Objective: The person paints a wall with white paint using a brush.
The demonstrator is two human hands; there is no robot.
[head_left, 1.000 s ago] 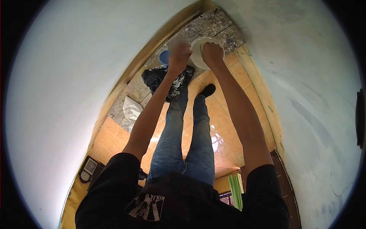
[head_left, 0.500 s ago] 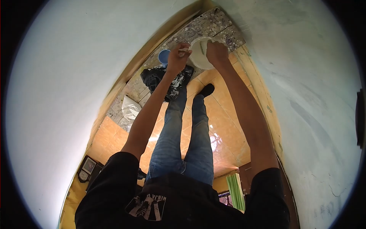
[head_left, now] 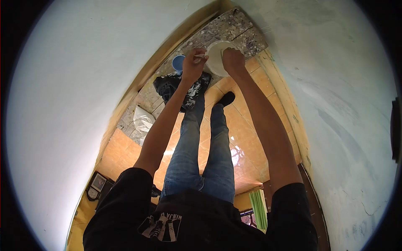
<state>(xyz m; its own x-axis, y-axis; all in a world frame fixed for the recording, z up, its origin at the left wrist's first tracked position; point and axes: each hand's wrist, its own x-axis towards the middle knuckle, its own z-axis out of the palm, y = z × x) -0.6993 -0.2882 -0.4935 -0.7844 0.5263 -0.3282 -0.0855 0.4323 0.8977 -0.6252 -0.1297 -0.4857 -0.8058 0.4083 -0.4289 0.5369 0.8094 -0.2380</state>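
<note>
Blue cup (head_left: 178, 63), white bag (head_left: 143, 119) on spattered board (head_left: 226, 28)

Has a bucket (head_left: 214, 65) at the frame's upper centre, a cup (head_left: 177, 62) to its left, a cloth (head_left: 166, 86) below the cup, a bag (head_left: 143, 120) farther down left.

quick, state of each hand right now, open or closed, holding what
Left hand: closed on a small pale thing, too unclear to name.
Right hand: closed over the bucket, on a thin tool, mostly hidden.
</note>
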